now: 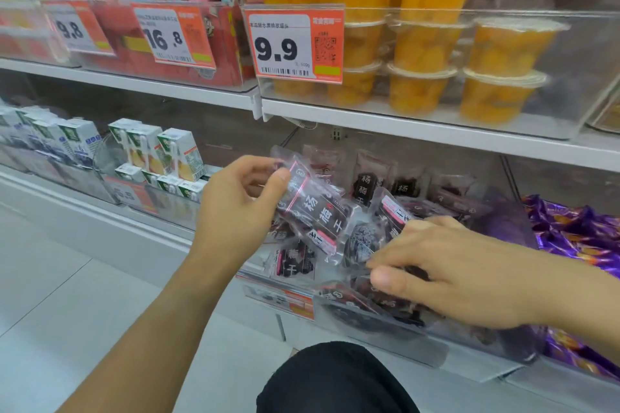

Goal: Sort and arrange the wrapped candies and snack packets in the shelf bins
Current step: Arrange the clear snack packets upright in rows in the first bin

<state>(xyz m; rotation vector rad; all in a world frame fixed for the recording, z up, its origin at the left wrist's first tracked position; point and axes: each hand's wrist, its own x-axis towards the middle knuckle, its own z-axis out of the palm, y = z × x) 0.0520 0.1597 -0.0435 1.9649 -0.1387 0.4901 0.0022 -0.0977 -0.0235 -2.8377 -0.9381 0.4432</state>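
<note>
White shelves [436, 131] fill most of what you see, one above the other. On the top shelf sit stacked clear cups of yellow fruit [422, 43], with a big orange price tag [295, 43] that says 9.9 hanging in front of them. Down on the lower shelf, to your left, stand little juice boxes [174, 152]. Far to your right lies a heap of shiny purple candies [577, 228]. Between them is a see-through bin [419, 342] full of dark snack packets [369, 178] with white letters on them. Your right hand [459, 271] reaches into that bin, and its fingers curl around a few packets in the pile. Your left hand [235, 204] holds one dark packet [318, 211] up just above the bin, pinched between the thumb and the fingers. The packet is tilted. Your dark knee [335, 379] shows at the bottom.
</note>
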